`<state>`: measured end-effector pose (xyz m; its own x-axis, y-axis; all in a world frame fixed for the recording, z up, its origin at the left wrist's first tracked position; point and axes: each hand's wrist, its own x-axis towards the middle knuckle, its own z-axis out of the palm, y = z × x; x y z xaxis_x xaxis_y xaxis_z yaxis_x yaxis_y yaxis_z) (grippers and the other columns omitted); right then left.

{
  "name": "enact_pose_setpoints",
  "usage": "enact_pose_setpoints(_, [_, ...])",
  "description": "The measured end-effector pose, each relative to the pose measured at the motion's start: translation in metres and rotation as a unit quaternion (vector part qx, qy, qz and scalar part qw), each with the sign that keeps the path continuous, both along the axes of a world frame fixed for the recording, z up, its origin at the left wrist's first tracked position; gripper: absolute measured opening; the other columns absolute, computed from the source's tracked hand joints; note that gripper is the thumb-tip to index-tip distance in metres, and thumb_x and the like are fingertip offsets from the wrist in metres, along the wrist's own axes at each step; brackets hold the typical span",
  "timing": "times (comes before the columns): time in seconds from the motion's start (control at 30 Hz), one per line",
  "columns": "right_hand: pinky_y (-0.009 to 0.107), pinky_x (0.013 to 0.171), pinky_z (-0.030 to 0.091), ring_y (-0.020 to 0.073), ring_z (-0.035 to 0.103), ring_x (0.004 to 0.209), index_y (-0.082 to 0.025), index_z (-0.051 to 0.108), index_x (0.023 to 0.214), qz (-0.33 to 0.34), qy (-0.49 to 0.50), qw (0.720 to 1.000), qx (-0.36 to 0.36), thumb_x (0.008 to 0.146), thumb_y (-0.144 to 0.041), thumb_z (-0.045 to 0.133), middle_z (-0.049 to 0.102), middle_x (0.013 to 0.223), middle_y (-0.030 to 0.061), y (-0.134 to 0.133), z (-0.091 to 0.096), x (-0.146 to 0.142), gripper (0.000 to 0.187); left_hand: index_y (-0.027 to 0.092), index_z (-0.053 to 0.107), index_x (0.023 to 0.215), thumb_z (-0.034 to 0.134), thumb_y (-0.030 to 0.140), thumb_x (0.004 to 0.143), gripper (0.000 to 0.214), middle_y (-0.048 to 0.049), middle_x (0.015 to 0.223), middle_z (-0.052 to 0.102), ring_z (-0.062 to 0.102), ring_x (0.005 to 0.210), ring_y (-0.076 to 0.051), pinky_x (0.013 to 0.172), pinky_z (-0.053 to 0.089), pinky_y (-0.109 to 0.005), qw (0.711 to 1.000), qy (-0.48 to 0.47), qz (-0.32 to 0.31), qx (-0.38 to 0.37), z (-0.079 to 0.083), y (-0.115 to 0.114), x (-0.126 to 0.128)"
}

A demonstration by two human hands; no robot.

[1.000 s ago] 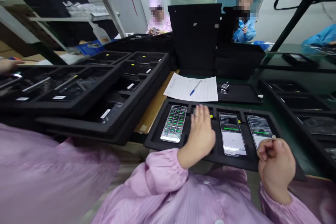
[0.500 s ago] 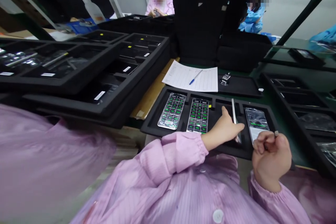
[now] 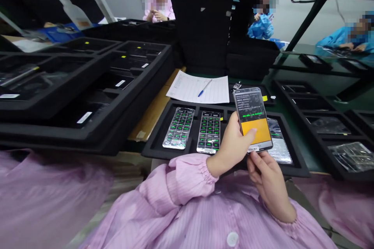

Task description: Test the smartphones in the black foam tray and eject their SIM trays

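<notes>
My left hand (image 3: 235, 142) grips a smartphone (image 3: 253, 118) from its left side, the thumb lying across the lit screen. That screen shows text lines, a green line and an orange block. At the phone's bottom edge, my right hand (image 3: 270, 181) is closed with thumb and fingers together; whatever is pinched there is hidden. Below the phone lies a black foam tray (image 3: 153, 146). Its left slots hold two phones with green-lettered grids, a left phone (image 3: 179, 128) and a middle phone (image 3: 209, 131). Partly behind the held phone, another lit phone (image 3: 279, 140) rests in the right slot.
Behind the tray lie a paper sheet (image 3: 187, 87) with a blue pen (image 3: 205, 88) and a small labelled item (image 3: 237, 86). Stacked foam trays (image 3: 122, 124) stand left; another foam tray (image 3: 318, 124) sits right. Tall black foam boards (image 3: 201, 27) rise ahead. Several co-workers sit beyond.
My left hand has lifted the phone from the tray's third slot and turned its screen up towards me. My right hand has moved left to its bottom edge. The view has shifted right.
</notes>
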<state>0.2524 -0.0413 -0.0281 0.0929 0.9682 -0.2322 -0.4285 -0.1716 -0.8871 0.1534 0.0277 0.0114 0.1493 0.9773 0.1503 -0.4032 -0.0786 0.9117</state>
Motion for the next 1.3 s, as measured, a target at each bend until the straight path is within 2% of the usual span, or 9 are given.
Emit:
enact_pose_setpoints(0.3, [0.014,0.040,0.027,0.0043,0.036,0.041,-0.017,0.062,0.070,-0.086,-0.069,0.990,0.083,0.079,-0.044,0.079,0.046,0.047,-0.0053,-0.005,-0.007,0.009,0.033,0.021,0.046,0.112,0.064,0.014,0.080,0.037,-0.0057,0.112,0.063,0.065,0.105,-0.021,0.096,0.052,-0.038,0.990,0.011,0.142,-0.008,-0.006,0.023,-0.009])
enact_pose_setpoints(0.53, [0.016,0.038,0.027,0.0060,0.036,0.042,-0.019,0.052,0.069,-0.296,-0.037,0.930,0.216,0.081,-0.028,0.066,0.047,0.053,-0.0059,0.016,0.012,0.063,0.020,0.007,0.046,0.129,0.062,0.004,0.070,0.061,-0.0203,0.116,0.067,0.066,0.112,-0.033,0.100,0.051,-0.048,0.941,0.325,-0.007,-0.089,-0.028,0.027,-0.001])
enact_pose_setpoints(0.63, [0.017,0.037,0.024,0.0056,0.036,0.041,-0.019,0.050,0.069,-0.332,-0.034,0.918,0.215,0.077,-0.026,0.066,0.048,0.054,-0.0066,0.030,0.008,0.087,0.019,0.004,0.039,0.143,0.060,0.007,0.074,0.072,-0.0264,0.147,0.048,0.038,0.145,-0.036,0.119,0.031,-0.049,0.928,0.369,0.015,-0.044,-0.022,0.016,0.009])
enact_pose_setpoints(0.73, [0.017,0.036,0.022,0.0050,0.035,0.040,-0.019,0.050,0.069,-0.324,-0.022,0.924,0.203,0.075,-0.029,0.067,0.047,0.054,-0.0069,0.036,0.001,0.097,0.021,0.000,0.018,0.155,0.050,0.010,0.082,0.080,-0.0252,0.164,0.021,0.008,0.156,-0.033,0.125,0.014,-0.049,0.858,0.506,0.018,0.093,-0.015,0.008,0.029])
enact_pose_setpoints(0.9, [0.018,0.035,0.021,0.0055,0.030,0.038,-0.020,0.046,0.065,-0.317,-0.012,0.923,0.217,0.073,-0.033,0.063,0.045,0.050,-0.0074,0.032,-0.004,0.098,0.023,-0.007,0.007,0.155,0.052,0.015,0.084,0.086,-0.0343,0.155,0.034,0.012,0.153,-0.041,0.123,0.011,-0.056,0.723,0.662,-0.123,0.157,-0.016,0.000,0.080])
enact_pose_setpoints(0.97, [0.019,0.035,0.021,0.0059,0.030,0.036,-0.021,0.044,0.064,-0.317,-0.007,0.921,0.225,0.072,-0.034,0.061,0.045,0.049,-0.0072,0.030,-0.005,0.099,0.022,-0.008,0.004,0.155,0.052,0.022,0.087,0.088,-0.0366,0.156,0.030,0.012,0.152,-0.044,0.122,0.015,-0.056,0.753,0.633,-0.146,0.109,-0.017,-0.002,0.095])
enact_pose_setpoints(1.1, [0.019,0.035,0.022,0.0061,0.032,0.036,-0.021,0.041,0.062,-0.299,0.015,0.926,0.231,0.068,-0.031,0.059,0.048,0.051,-0.0060,0.026,-0.003,0.102,0.021,-0.007,0.003,0.156,0.054,0.025,0.084,0.093,-0.0309,0.163,0.018,0.015,0.154,-0.038,0.124,0.020,-0.043,0.891,0.447,-0.086,0.004,-0.020,0.000,0.107])
enact_pose_setpoints(1.2, [0.017,0.035,0.022,0.0039,0.032,0.037,-0.020,0.041,0.061,-0.268,0.046,0.944,0.189,0.064,-0.027,0.060,0.054,0.059,-0.0034,0.014,0.003,0.102,0.020,0.002,0.009,0.157,0.061,0.012,0.072,0.100,-0.0272,0.154,0.041,0.044,0.142,-0.034,0.116,0.035,-0.041,0.957,0.272,-0.032,-0.096,-0.027,0.009,0.113])
enact_pose_setpoints(1.3, [0.017,0.034,0.021,0.0016,0.028,0.036,-0.019,0.040,0.060,-0.214,0.085,0.965,0.124,0.065,-0.023,0.059,0.059,0.068,0.0000,-0.005,0.008,0.098,0.020,0.007,0.035,0.147,0.063,0.005,0.068,0.085,-0.0232,0.126,0.066,0.064,0.117,-0.034,0.101,0.048,-0.045,0.970,0.183,-0.028,-0.158,-0.032,0.018,0.117])
